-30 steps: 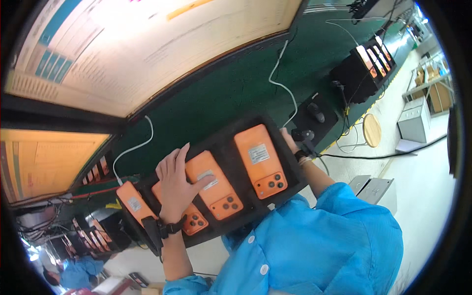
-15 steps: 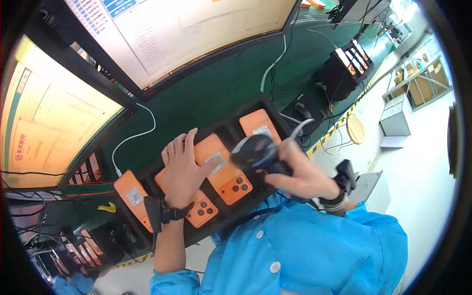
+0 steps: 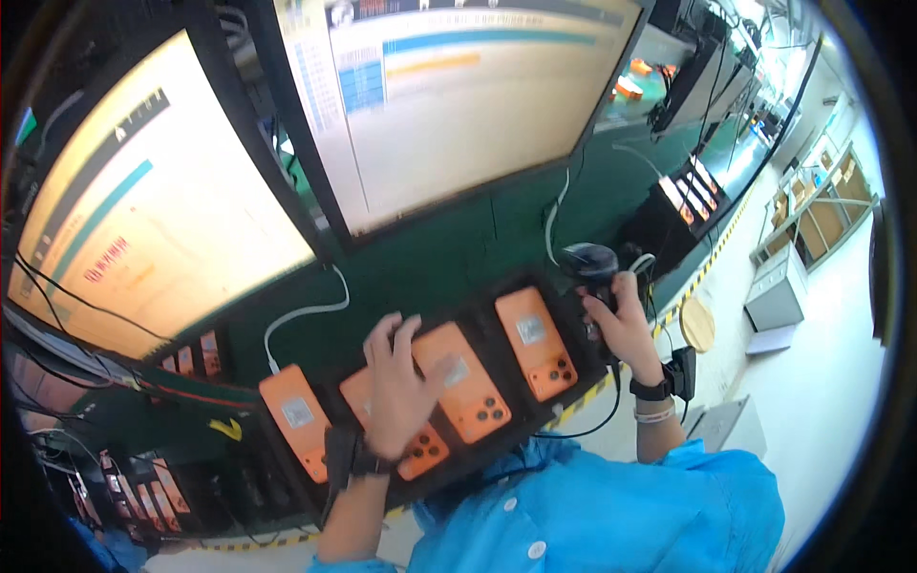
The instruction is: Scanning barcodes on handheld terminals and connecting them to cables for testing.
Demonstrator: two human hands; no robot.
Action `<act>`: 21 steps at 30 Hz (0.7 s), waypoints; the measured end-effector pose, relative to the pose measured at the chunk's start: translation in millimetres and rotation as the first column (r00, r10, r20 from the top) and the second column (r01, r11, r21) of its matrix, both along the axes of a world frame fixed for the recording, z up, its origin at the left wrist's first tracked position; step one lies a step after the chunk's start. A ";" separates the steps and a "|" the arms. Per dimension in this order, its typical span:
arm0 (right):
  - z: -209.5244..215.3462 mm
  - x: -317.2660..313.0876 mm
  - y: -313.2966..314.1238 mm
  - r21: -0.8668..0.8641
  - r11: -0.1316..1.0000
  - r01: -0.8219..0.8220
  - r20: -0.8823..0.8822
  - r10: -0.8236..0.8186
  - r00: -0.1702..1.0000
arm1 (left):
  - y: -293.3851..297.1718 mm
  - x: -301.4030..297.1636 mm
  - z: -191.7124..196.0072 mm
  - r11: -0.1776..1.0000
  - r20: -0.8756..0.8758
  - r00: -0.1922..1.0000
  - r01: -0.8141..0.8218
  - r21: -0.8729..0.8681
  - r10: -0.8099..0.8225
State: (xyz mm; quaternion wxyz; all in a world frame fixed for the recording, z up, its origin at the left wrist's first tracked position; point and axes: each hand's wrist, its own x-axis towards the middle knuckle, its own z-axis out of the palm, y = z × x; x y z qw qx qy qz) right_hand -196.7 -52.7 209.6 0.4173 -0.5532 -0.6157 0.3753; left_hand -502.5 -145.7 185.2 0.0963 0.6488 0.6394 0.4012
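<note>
A black tray [image 3: 489, 355] holds several orange phones in a row, camera lenses toward me and a white label on each back. My left hand [image 3: 399, 396] is open over the second phone [image 3: 422, 456] from the left, partly hiding it; its thumb reaches across the label of the third phone [image 3: 462, 387]. Beyond the right end of the tray, my right hand [image 3: 626, 329] is closed around the handle of a black handheld barcode scanner [image 3: 590, 263]. The rightmost phone [image 3: 535, 344] and the leftmost phone [image 3: 296, 415] are uncovered. A white cable meets the leftmost one's far end.
Two lit monitors [image 3: 458, 105] stand beyond the tray on a green bench. Black racks of phones [image 3: 680, 205] stand at the far right and lower left. A yellow strip [image 3: 226, 430] lies left of the tray. Cables run over the bench, and a round stool [image 3: 697, 325] is at right.
My right hand has carried the scanner away from above the phones to the tray's right side. My left hand stays over the second phone. The whole view has shifted, showing more of the monitors.
</note>
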 end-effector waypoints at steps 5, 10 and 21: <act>-93.8 71.7 39.9 0.050 0.998 0.034 0.223 -0.044 0.974 | -72.9 -0.4 22.1 0.871 0.664 0.747 0.343 -0.351 -0.026; -232.3 55.0 50.4 -0.205 0.972 -0.113 0.210 0.156 0.965 | -81.3 15.3 30.8 0.752 0.800 0.540 0.405 -0.520 0.263; -268.7 45.3 53.8 0.072 0.994 -0.085 0.289 0.061 0.955 | -46.3 11.7 19.9 0.820 0.884 -0.092 0.428 -0.380 0.458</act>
